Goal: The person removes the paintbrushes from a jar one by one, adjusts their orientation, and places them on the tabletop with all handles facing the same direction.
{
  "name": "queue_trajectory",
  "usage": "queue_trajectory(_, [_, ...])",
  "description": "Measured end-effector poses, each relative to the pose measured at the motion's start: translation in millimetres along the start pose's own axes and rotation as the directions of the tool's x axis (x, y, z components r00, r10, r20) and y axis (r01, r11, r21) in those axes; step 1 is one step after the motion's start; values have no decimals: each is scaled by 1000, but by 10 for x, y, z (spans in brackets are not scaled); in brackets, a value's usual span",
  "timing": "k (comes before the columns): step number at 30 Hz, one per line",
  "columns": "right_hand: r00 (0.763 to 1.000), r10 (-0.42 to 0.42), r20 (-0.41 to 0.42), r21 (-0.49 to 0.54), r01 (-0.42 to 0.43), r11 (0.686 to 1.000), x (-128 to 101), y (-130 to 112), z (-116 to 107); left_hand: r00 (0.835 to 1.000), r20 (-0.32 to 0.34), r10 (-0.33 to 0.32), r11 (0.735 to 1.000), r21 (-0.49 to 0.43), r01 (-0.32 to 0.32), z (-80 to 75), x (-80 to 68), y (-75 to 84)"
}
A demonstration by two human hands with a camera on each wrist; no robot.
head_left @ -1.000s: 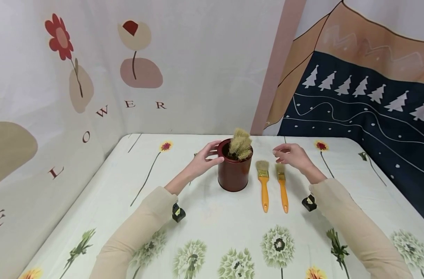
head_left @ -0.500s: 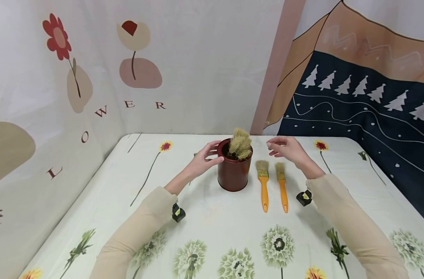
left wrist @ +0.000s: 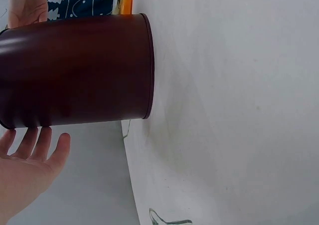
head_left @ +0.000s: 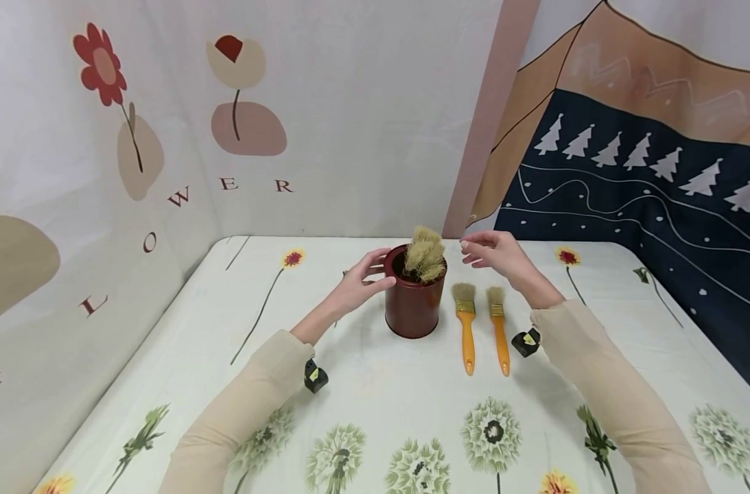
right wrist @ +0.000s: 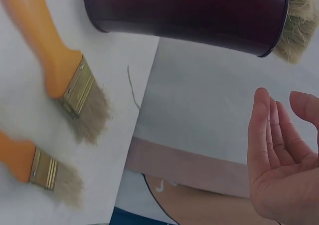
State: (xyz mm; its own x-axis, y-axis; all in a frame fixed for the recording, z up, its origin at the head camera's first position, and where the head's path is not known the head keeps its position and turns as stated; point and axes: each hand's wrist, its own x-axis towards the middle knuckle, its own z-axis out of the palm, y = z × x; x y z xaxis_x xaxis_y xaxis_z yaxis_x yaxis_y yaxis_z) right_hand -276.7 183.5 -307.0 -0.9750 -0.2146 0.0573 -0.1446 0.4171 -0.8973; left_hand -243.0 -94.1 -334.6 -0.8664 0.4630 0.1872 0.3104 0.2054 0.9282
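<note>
A dark red can point(head_left: 413, 305) stands upright mid-table, with several brushes' tan bristles point(head_left: 424, 254) sticking out of its top. My left hand point(head_left: 375, 271) rests against the can's left side near the rim, its fingers straight. The left wrist view shows the can point(left wrist: 75, 70) with that hand's fingers point(left wrist: 27, 145) spread beside it. My right hand point(head_left: 473, 250) hovers just right of the bristles, relaxed and holding nothing. Two orange-handled brushes point(head_left: 467, 329) point(head_left: 500, 329) lie side by side to the right of the can. The right wrist view shows them too point(right wrist: 55, 60) point(right wrist: 25, 167), with the can point(right wrist: 184, 10) and my palm point(right wrist: 279, 165).
The table point(head_left: 375, 412) wears a pale cloth printed with flowers. Fabric backdrops close off the left, back and right sides. Small black wrist cameras point(head_left: 315, 377) point(head_left: 525, 341) hang under both sleeves.
My right hand has risen from above the two lying brushes and moved left towards the bristles in the can. The left hand and the can have stayed put.
</note>
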Motion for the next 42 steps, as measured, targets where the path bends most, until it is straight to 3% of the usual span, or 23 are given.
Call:
queue_trajectory(12, [1000, -14, -5, 101, 15, 995, 84, -58, 166, 1000, -2, 7, 1000, 7, -7, -4, 5, -3])
queue_trajectory(32, [1000, 8, 24, 145, -11, 989, 150, -217, 291, 1000, 2, 19, 1000, 16, -19, -4, 7, -10])
queue_trajectory(42, [999, 23, 36, 105, -26, 994, 165, -208, 297, 1000, 5, 20, 1000, 12, -20, -3, -1, -5])
